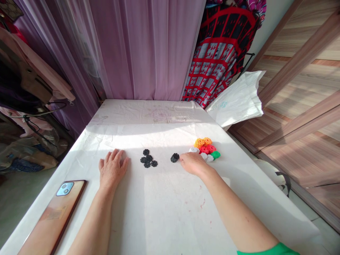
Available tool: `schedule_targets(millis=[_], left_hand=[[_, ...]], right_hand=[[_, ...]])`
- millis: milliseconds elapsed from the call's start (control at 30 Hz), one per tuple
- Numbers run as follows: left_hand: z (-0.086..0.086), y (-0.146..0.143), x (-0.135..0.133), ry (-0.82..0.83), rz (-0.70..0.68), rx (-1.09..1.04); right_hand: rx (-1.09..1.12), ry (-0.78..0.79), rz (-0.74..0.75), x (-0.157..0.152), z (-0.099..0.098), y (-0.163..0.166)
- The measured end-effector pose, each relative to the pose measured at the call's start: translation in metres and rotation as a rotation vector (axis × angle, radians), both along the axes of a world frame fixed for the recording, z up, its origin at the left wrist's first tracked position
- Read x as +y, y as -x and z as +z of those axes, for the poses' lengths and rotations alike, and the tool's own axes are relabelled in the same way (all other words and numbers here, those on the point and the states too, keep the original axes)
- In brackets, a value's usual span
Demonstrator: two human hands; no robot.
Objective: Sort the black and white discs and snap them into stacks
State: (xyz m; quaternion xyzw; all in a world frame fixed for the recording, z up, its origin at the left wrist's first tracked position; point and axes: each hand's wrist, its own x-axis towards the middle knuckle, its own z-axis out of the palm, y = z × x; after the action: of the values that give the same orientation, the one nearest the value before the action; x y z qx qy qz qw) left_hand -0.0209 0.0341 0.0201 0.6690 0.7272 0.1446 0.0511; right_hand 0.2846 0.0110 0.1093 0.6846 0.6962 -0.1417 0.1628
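Observation:
My left hand (113, 166) lies flat on the white table, fingers spread, holding nothing. To its right is a loose cluster of black notched plastic discs (147, 160). Farther right, a small stack of black notched discs (174, 158) leans slightly. Right beside that stack is my right hand (193, 163), its fingers curled together and mostly hidden from view; whether it grips a disc is unclear. Just behind this hand sits a pile of orange discs (203, 142), red discs (207, 149), white discs (205, 157) and green discs (215, 154).
A phone (53, 216) lies face down at the table's left. The white-covered table (164, 212) reaches back to a purple curtain (148, 49). A white bag (236, 101) stands beyond the right edge, near a wooden wardrobe (300, 106). Clothes (32, 71) hang at the left.

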Motion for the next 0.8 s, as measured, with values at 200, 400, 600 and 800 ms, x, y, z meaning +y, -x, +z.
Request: schedule_targets(millis=[200, 400, 600, 800], left_hand=[[0.003, -0.001, 0.0, 0.023, 0.009, 0.013], [0.004, -0.002, -0.001, 0.056, 0.006, 0.036], [0.004, -0.002, -0.001, 0.05, 0.002, 0.04], [0.004, -0.003, -0.001, 0.055, 0.014, 0.029]], right_hand=[[0.038, -0.028, -0.005, 0.001, -0.008, -0.003], [0.067, -0.038, -0.007, 0.0, -0.009, -0.005], [-0.032, -0.068, -0.068, 0.003, 0.012, -0.003], [0.185, -0.269, 0.099, 0.016, 0.015, 0.039]])
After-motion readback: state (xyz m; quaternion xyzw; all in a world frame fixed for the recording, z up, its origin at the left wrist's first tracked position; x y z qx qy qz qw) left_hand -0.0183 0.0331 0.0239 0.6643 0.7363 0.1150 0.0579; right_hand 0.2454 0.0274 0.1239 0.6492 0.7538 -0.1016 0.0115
